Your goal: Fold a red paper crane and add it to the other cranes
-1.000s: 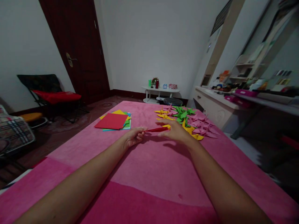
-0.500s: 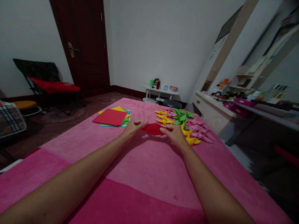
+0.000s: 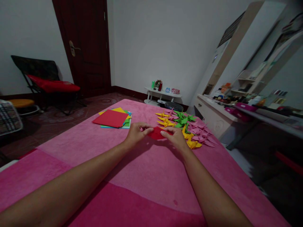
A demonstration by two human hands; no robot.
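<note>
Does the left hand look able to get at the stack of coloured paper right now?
Probably yes: the stack lies just left of the left hand with nothing between, though that hand now pinches the red paper.

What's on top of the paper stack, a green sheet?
No, a red sheet covers the stack; green shows only at its edge.

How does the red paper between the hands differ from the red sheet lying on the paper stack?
The folded red paper is creased into a small pointed shape; the red sheet is a flat, open, larger square. The left hand and right hand pinch the folded red paper; the red sheet lies untouched atop the coloured stack. The folded red paper is next to the paper cranes, the red sheet farther left. Both are red.
</note>
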